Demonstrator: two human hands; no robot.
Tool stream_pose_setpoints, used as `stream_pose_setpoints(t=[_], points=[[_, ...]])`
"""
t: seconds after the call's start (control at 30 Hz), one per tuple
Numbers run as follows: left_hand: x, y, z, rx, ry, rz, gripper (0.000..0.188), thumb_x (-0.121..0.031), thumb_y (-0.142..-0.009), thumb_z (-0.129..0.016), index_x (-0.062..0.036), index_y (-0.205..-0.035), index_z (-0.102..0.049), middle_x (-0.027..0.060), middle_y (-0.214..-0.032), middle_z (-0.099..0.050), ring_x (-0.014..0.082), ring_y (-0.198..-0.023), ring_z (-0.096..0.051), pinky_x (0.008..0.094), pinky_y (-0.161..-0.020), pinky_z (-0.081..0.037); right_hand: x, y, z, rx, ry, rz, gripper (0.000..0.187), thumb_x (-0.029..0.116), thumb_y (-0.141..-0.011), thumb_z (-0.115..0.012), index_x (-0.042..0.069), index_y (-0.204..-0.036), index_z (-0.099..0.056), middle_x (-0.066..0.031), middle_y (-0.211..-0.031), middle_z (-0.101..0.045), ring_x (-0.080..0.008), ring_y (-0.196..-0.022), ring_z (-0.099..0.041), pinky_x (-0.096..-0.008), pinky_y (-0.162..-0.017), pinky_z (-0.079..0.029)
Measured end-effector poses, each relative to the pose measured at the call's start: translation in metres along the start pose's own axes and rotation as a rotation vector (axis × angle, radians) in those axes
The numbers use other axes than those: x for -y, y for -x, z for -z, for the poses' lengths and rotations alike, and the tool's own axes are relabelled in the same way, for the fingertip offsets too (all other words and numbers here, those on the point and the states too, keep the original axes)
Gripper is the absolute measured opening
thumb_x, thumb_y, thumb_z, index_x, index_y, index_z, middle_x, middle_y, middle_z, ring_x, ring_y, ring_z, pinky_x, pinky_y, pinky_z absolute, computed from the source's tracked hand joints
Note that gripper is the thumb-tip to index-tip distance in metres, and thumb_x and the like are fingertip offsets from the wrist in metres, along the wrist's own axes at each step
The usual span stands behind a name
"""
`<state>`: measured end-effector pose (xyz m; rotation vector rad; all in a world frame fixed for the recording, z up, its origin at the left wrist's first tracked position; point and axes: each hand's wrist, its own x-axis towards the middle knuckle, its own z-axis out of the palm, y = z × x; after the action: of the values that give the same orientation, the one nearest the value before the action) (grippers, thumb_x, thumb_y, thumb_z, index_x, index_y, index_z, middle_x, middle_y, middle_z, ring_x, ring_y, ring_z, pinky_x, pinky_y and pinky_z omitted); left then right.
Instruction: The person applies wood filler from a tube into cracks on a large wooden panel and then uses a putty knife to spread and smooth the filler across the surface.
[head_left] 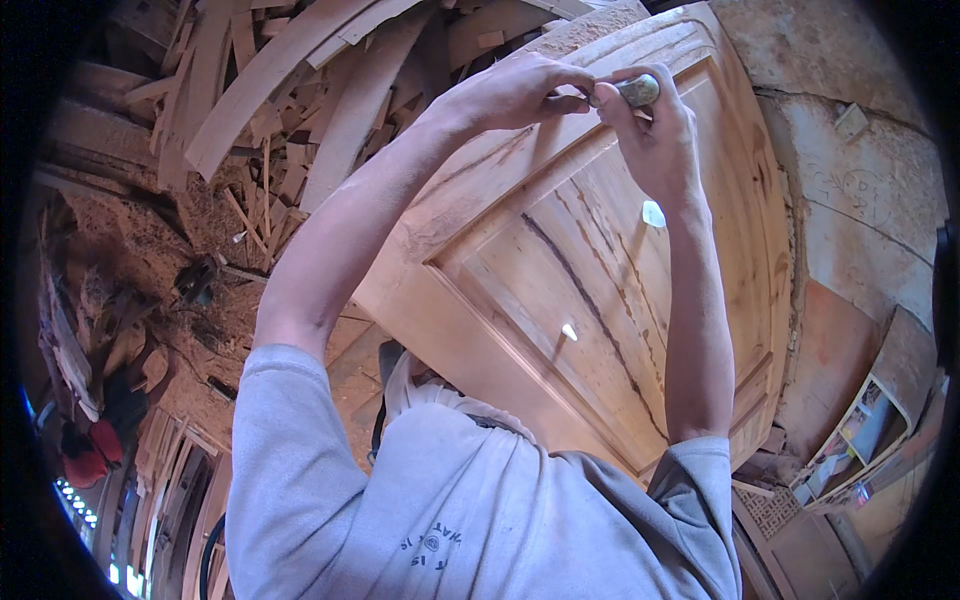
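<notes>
Both my hands meet above the far part of a panelled wooden door [600,280], which has dark streaks in its grain. In my right hand [665,135] is a small rounded, greenish-grey object [638,93], gripped between thumb and fingers; its kind is not clear. My left hand [525,92] reaches across from the left with its fingers pinched at that object's left end. Whatever lies between those fingertips is too small to make out. Two bright white patches, one beside my right forearm [653,214] and one lower down [570,332], show on the panel.
Wood offcuts [290,165] and long curved boards [270,90] are piled at the far left. Sawdust [140,235] covers the ground there. Stacked strips [170,470] stand at the lower left. A worn wall [850,180] and an open-fronted cabinet [865,430] are on the right.
</notes>
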<state>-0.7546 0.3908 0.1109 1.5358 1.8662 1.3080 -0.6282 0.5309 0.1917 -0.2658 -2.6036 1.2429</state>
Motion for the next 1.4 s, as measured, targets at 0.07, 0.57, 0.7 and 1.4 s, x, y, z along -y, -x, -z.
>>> stream_pose_setpoints(t=[0.07,0.57,0.7,1.4], points=[[0.001,-0.002,0.001,-0.008,-0.01,-0.048,0.031,-0.021,-0.093,-0.065,-0.0056,-0.12,-0.064,0.0197,-0.102,-0.069,0.0371,-0.091,-0.067,0.0441,-0.08,-0.054,0.0,-0.002,0.0,0.002,0.022,0.025,0.023,0.018,-0.092,-0.07,0.002,-0.102,-0.057,-0.0134,-0.08,-0.07,-0.0186,-0.073,-0.071,-0.0316,-0.064,-0.058],[0.005,0.003,0.004,-0.008,-0.045,-0.087,0.031,-0.021,-0.093,-0.065,-0.0069,-0.12,-0.064,0.0201,-0.103,-0.069,0.0388,-0.089,-0.067,0.0454,-0.076,-0.054,0.004,0.0,-0.005,-0.014,0.076,0.023,0.023,0.019,-0.091,-0.071,0.003,-0.102,-0.058,-0.0144,-0.081,-0.071,-0.0222,-0.077,-0.073,-0.0338,-0.065,-0.058],[0.002,0.004,0.004,-0.007,-0.023,-0.104,0.029,-0.022,-0.093,-0.065,-0.0073,-0.118,-0.065,0.0201,-0.101,-0.069,0.0402,-0.087,-0.066,0.0461,-0.075,-0.054,-0.004,0.001,-0.008,-0.053,0.106,0.055,0.024,0.02,-0.091,-0.071,0.003,-0.101,-0.059,-0.0153,-0.082,-0.071,-0.0252,-0.078,-0.073,-0.0345,-0.065,-0.058],[-0.014,-0.013,0.01,0.069,-0.12,0.015,0.028,-0.024,-0.094,-0.063,-0.0096,-0.118,-0.065,0.0164,-0.1,-0.071,0.0375,-0.09,-0.067,0.0458,-0.079,-0.053,-0.005,0.002,0.006,-0.065,0.008,0.036,0.023,0.019,-0.091,-0.072,0.003,-0.102,-0.059,-0.0099,-0.08,-0.07,-0.0141,-0.073,-0.068,-0.0295,-0.064,-0.056]])
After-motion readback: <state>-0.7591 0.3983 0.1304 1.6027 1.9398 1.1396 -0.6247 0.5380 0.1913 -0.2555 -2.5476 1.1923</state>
